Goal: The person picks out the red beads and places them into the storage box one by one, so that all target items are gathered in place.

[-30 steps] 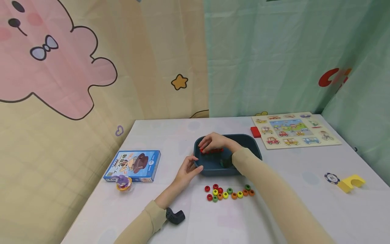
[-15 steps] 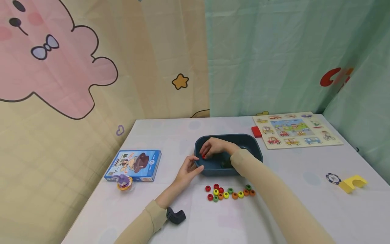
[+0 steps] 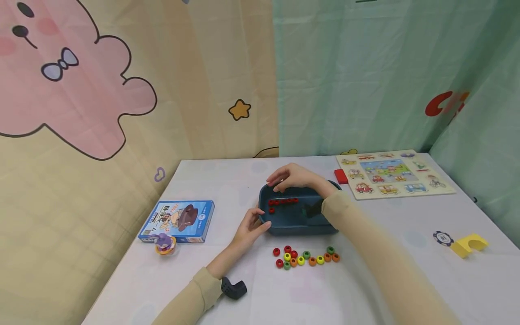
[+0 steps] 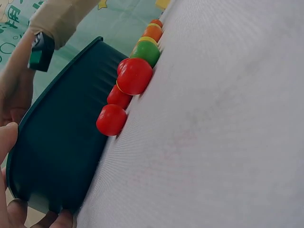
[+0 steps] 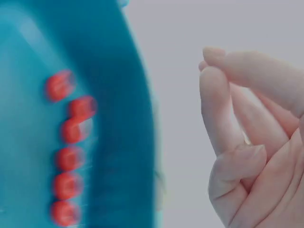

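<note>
A dark teal plastic bin (image 3: 300, 229) stands mid-table. My left hand (image 3: 248, 225) grips its near left corner, the thumb on the front side and the fingers (image 4: 61, 219) at the wall in the left wrist view. Inside lie a row of several red beads (image 3: 283, 201) and one red bead (image 3: 271, 210) in front of it. My right hand (image 3: 295, 175) hovers over the bin's far rim; in the right wrist view its bent fingers (image 5: 214, 99) hold nothing. In front of the bin, several red, yellow, green and orange beads (image 3: 300, 260) lie loose on the table.
A blue game box (image 3: 178, 220) and a small purple-topped toy (image 3: 164, 243) lie at the left. Toward the back right are a wooden picture puzzle board (image 3: 390, 174) and a red block (image 3: 341, 176). A poker chip (image 3: 443, 238) touches a yellow arch block (image 3: 468, 244).
My right hand was down inside the bin at the red beads; a red bead now lies in front of the row. That hand has risen toward the far rim. My left hand stays put.
</note>
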{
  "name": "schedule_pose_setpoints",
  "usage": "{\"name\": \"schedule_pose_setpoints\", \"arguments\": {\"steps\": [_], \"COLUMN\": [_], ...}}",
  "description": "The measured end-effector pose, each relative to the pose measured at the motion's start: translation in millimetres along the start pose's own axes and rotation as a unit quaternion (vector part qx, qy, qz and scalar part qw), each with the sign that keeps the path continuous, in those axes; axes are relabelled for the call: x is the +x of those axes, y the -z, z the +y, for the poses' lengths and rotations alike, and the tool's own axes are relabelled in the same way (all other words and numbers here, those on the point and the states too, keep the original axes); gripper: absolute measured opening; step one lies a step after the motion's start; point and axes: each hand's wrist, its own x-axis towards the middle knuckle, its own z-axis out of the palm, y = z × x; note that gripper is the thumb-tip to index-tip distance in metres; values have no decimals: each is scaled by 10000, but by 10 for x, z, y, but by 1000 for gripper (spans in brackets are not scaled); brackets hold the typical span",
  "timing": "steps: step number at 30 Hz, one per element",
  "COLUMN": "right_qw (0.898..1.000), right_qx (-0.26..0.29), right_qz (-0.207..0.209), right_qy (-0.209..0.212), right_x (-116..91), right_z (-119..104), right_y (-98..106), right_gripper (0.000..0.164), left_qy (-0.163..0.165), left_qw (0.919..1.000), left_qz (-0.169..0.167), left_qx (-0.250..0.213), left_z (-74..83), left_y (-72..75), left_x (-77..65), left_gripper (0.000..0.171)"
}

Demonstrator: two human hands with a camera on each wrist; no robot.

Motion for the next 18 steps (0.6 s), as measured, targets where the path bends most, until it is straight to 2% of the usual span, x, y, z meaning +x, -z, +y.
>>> {"name": "schedule_pose_setpoints", "arguments": {"steps": [5, 10, 13, 18], "right_qw": [9980, 9928, 9918, 9936], "right_qx": [-162, -361, -412, -323], "right_qz": [410, 784, 802, 644], "right_qy": [452, 828, 907, 870], "right_x": [-337, -725, -885, -1066], "right_z": [-380, -661, -578, -254], "right_y": [86, -143, -335, -619], "right_gripper": [34, 29, 27, 24], "left_qy": [44, 35, 25, -22], "left_qw": [10000, 10000, 9999, 10000], "left_qz": [-2, -16, -30, -51], "left_qx": [-16, -70, -94, -41], "left_z": [4, 6, 5, -2], "left_y": [6, 14, 14, 7], "left_x": [0, 10, 12, 10], "left_gripper": [40, 41, 41, 41]}}
